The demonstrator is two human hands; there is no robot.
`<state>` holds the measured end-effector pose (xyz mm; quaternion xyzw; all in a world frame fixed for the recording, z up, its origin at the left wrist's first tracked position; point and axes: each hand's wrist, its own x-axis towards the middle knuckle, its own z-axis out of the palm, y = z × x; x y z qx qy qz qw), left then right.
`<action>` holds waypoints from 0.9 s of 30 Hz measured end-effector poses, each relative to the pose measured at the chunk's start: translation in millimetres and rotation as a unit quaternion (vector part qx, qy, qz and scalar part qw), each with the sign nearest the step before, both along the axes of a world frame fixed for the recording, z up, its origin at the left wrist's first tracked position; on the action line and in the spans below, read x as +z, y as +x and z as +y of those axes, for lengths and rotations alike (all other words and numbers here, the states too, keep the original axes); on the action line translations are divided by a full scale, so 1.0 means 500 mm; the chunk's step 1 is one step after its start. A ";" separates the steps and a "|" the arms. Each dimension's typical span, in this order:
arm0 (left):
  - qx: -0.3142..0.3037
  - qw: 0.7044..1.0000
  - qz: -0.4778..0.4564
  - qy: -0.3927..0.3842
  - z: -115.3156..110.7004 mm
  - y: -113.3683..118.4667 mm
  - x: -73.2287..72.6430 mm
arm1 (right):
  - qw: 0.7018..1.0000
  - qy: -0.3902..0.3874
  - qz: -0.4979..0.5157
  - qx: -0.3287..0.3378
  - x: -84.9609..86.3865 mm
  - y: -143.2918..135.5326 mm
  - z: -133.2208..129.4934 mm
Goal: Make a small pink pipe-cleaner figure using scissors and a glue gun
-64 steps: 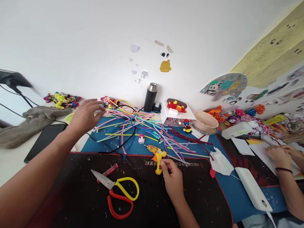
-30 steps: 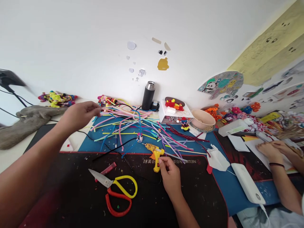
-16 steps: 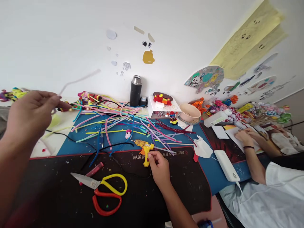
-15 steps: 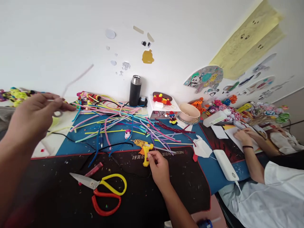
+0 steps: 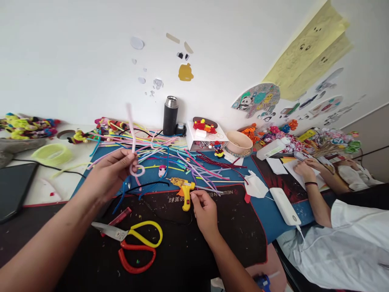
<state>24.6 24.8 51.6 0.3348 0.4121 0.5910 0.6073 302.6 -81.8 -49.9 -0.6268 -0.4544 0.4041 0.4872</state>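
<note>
My left hand [image 5: 114,172] is raised over the near edge of the pipe cleaners [image 5: 152,152] and pinches a pale pink pipe cleaner [image 5: 133,134]. Its upper part stands up and its lower end curls into a small loop. My right hand [image 5: 204,209] is closed beside the handle of a yellow glue gun [image 5: 186,194]; what its fingertips hold, if anything, is too small to make out. Scissors [image 5: 133,239] with yellow and red handles lie on the black mat [image 5: 231,235]. A small pink-capped head [image 5: 162,171] is left of the glue gun.
Behind are a black flask [image 5: 170,115], a white box [image 5: 194,142] and a beige bowl [image 5: 239,144]. A white power bank [image 5: 285,206] lies right, near another person's arm [image 5: 317,198]. A dark tablet [image 5: 16,188] is far left.
My left hand has moved right and slightly down, bringing the curled pipe cleaner from the far left towards the middle. My right hand has barely moved.
</note>
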 end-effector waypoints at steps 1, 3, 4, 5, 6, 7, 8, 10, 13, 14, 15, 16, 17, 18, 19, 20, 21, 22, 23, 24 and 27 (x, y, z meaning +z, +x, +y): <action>-0.013 1.000 0.001 -0.003 -0.006 0.005 -0.007 | 1.000 -0.005 0.017 0.001 0.002 -0.001 -0.002; -0.042 0.999 0.001 -0.005 -0.018 0.010 -0.021 | 0.999 -0.018 0.047 0.009 0.009 -0.005 -0.006; -0.053 0.999 -0.001 -0.008 -0.024 0.011 -0.027 | 0.998 -0.024 0.059 0.017 0.014 -0.008 -0.009; -0.064 0.998 0.000 -0.010 -0.030 0.012 -0.031 | 0.997 -0.028 0.069 0.026 0.019 -0.012 -0.011; -0.072 0.997 0.002 -0.013 -0.036 0.012 -0.034 | 0.996 -0.029 0.077 0.036 0.024 -0.017 -0.012; -0.078 0.997 0.007 -0.018 -0.043 0.013 -0.035 | 0.995 -0.028 0.082 0.048 0.031 -0.023 -0.012; -0.082 0.996 0.016 -0.023 -0.051 0.015 -0.035 | 0.994 -0.025 0.087 0.062 0.038 -0.029 -0.011; -0.092 0.994 0.038 -0.033 -0.067 0.023 -0.030 | 0.989 -0.023 0.101 0.105 0.053 -0.045 -0.004; -0.132 0.988 0.074 -0.032 -0.097 0.039 -0.020 | 0.975 -0.028 0.123 0.183 0.077 -0.074 0.011; -0.154 0.984 0.084 -0.025 -0.106 0.044 -0.016 | 0.970 -0.029 0.127 0.204 0.085 -0.084 0.016; -0.175 0.980 0.093 -0.017 -0.114 0.049 -0.013 | 0.965 -0.032 0.130 0.225 0.091 -0.094 0.020; -0.197 0.975 0.101 -0.011 -0.121 0.053 -0.011 | 0.960 -0.037 0.133 0.242 0.097 -0.103 0.023; -0.212 0.971 0.107 -0.006 -0.127 0.055 -0.010 | 0.956 -0.043 0.135 0.256 0.101 -0.110 0.026; -0.222 0.969 0.110 -0.002 -0.131 0.056 -0.010 | 0.953 -0.050 0.136 0.266 0.105 -0.116 0.028; -0.224 0.968 0.110 0.001 -0.133 0.056 -0.012 | 0.951 -0.057 0.136 0.272 0.108 -0.120 0.029; -0.222 0.969 0.109 0.005 -0.134 0.055 -0.014 | 0.950 -0.064 0.134 0.275 0.111 -0.122 0.029; -0.218 0.970 0.107 0.010 -0.134 0.053 -0.017 | 0.950 -0.068 0.130 0.276 0.113 -0.122 0.029; -0.212 0.972 0.104 0.014 -0.134 0.051 -0.020 | 0.951 -0.070 0.124 0.275 0.115 -0.121 0.029; -0.206 0.973 0.101 0.017 -0.133 0.049 -0.024 | 0.952 -0.071 0.116 0.273 0.118 -0.119 0.029; -0.200 0.975 0.097 0.018 -0.132 0.047 -0.029 | 0.954 -0.071 0.109 0.269 0.119 -0.117 0.029; -0.168 0.983 0.079 0.012 -0.129 0.043 -0.046 | 0.960 -0.074 0.107 0.247 0.120 -0.107 0.031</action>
